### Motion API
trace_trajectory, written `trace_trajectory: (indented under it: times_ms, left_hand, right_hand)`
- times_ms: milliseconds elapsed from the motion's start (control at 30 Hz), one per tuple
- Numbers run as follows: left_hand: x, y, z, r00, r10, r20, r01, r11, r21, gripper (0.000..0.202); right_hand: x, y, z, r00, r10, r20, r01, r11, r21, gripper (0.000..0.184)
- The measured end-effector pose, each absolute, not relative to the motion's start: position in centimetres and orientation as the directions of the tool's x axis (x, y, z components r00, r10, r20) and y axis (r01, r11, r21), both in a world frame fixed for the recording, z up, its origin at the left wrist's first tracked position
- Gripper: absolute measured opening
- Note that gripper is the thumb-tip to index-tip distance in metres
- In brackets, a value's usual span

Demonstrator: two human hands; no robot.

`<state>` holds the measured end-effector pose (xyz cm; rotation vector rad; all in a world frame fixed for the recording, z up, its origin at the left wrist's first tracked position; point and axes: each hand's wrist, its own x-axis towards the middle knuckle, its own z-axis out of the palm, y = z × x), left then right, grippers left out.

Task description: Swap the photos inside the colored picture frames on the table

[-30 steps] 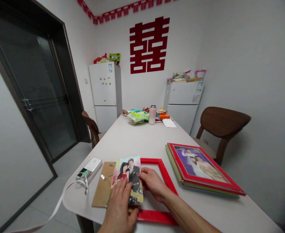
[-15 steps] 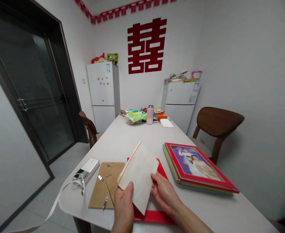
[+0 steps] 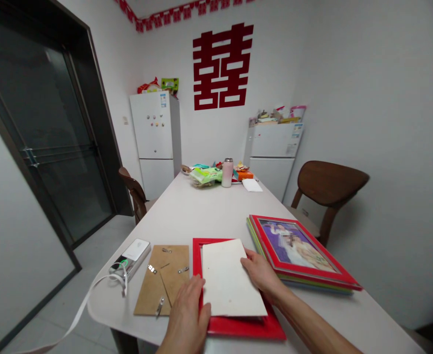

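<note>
An off-white card sheet lies nearly flat over a red picture frame, slightly askew within its border. My right hand grips the sheet's right edge. On the left side, my left hand rests with fingers stretched out at the sheet and frame edge, its thumb apart. The brown backing board, with metal clips and a hanger on it, is just left of the frame, partly covered by my left hand. The frame's opening is mostly hidden under the sheet.
A stack of picture frames with a portrait on top sits at the right. A power bank with a white cable lies left. Farther back stand a pink bottle and snack bags. Chairs flank the table.
The sheet was tilted up between both hands and is now lowered onto the red frame. My left hand has let go of its lower left edge and lies flatter.
</note>
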<state>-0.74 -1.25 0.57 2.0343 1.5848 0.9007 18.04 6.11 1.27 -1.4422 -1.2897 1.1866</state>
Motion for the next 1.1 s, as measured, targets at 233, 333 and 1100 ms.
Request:
trace_trajectory:
  times_ms: [233,333,1100]
  left_hand:
    - [-0.7,-1.2,-0.1,0.227,0.934,0.274,0.773,-0.344,0.533,0.045]
    - [-0.8,-1.2,-0.5,0.242,0.92,0.308,0.774,-0.374,0.51,0.045]
    - [-11.6,-2.3,-1.4,0.087,0.991,0.099,0.952,-0.111,0.283,0.056]
  right_hand:
    - [18.1,7.1,0.8,0.04,0.999,0.002,0.436,-0.016,-0.9,0.036]
    - [18.2,6.8,1.1,0.053,0.995,0.08,0.567,0.036,-0.823,0.032]
    - [5.3,0.8,2.4,-0.464,0.869,0.17,0.794,0.494,-0.355,0.057]
